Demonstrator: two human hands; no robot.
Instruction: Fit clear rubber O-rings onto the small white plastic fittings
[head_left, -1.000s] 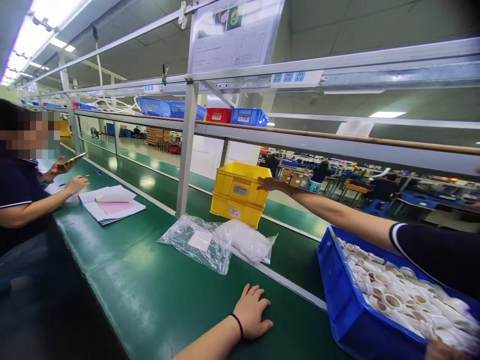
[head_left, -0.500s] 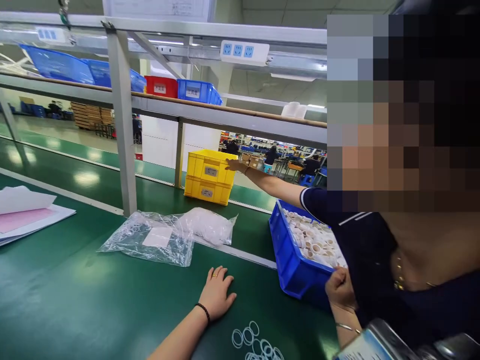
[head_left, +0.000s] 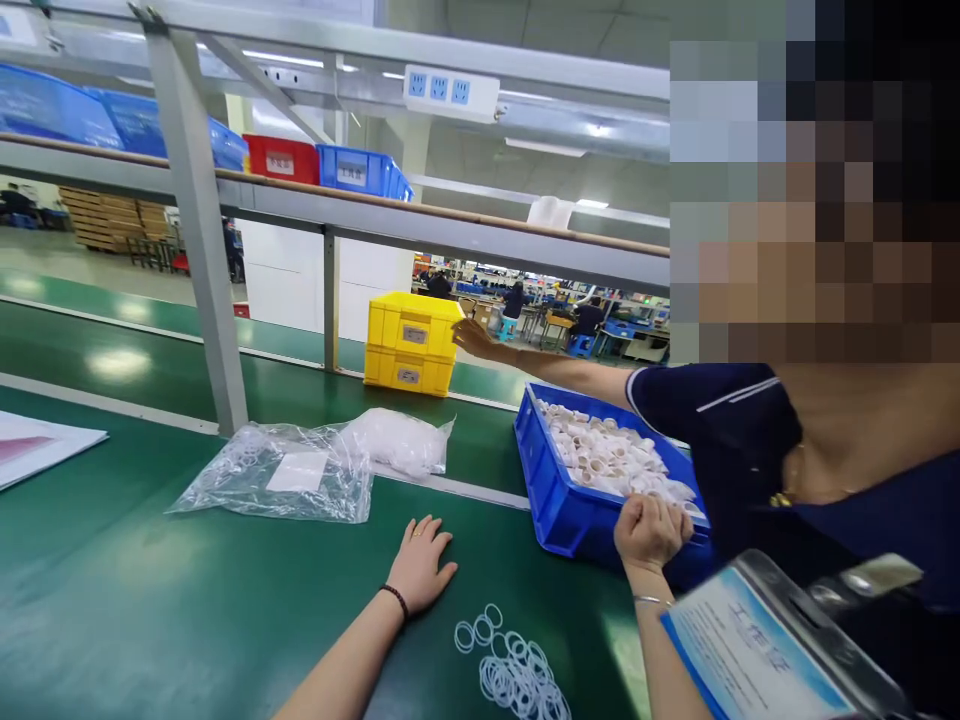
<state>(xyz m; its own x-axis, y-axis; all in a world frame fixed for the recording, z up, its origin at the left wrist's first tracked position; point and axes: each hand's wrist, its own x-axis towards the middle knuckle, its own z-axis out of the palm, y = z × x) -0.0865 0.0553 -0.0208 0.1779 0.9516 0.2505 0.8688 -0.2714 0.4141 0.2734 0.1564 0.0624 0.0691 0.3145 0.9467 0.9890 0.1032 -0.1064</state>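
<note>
Left hand point(head_left: 420, 565) flat on table point(head_left: 150, 610), fingers point(head_left: 431, 528) pointing away, rings point(head_left: 514, 672) just beside

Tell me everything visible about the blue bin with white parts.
The blue bin is a rectangular open crate that looks like plastic, standing upright on the green table. It is heaped with small white ring-shaped parts. A co-worker's fist grips its near rim; the co-worker's other arm stretches above its far end toward the yellow bins.

A single head-worn camera looks forward and down (fairly near) across the green bench point(head_left: 150, 600).
</note>
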